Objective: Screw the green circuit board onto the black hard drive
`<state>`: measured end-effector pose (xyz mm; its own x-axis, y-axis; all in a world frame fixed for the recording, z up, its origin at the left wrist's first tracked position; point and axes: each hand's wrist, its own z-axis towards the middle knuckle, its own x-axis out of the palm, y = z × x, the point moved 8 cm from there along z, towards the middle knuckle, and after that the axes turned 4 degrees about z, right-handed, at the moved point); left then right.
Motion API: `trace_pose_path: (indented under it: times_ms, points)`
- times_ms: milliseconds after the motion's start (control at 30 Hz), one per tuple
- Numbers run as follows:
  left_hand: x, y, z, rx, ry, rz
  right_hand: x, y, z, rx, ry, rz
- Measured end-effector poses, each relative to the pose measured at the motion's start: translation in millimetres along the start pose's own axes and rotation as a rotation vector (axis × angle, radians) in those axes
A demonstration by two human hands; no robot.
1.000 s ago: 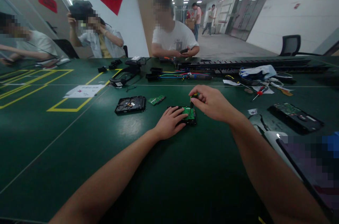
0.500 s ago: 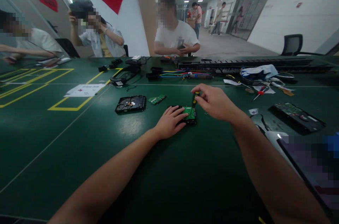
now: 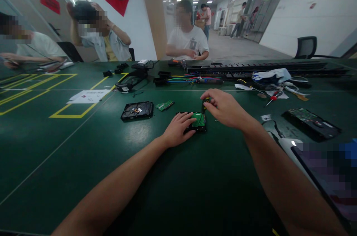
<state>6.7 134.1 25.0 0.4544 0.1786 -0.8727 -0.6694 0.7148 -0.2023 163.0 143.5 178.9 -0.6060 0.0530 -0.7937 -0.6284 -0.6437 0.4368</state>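
A hard drive [image 3: 198,120] with a green circuit board facing up lies on the green table in front of me. My left hand [image 3: 180,128] holds it down, fingers across its top and thumb along the near edge. In my right hand [image 3: 220,105] is a screwdriver [image 3: 205,104] with a black and yellow handle, pinched upright. Its shaft points down at the right part of the board; the exact contact of the tip is too small to make out. Just beyond lie a loose green circuit board [image 3: 165,105] and, further left, another hard drive [image 3: 137,111].
At right lie a third hard drive [image 3: 311,123], a red-handled screwdriver [image 3: 273,97], gloves [image 3: 272,76] and a device with a screen [image 3: 320,176]. Cables [image 3: 184,78] and black rails [image 3: 256,67] line the back. A paper sheet [image 3: 89,96] lies left. People sit across the table.
Both my hands stay nearly in place, the screwdriver still upright over the board. Across the table, the people have shifted their arms and heads a little.
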Motion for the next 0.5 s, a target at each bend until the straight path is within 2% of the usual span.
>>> trace_pose_path:
  times_ms: [267, 500]
  points:
    - [-15.2, -5.0, -0.3, 0.089, -0.193, -0.074, 1.6, 1.5, 0.2, -0.017, 0.018, 0.022]
    - [-18.8, -7.8, 0.5, 0.112, -0.201, -0.093, 1.4, 1.8, -0.6, -0.009, 0.023, 0.02]
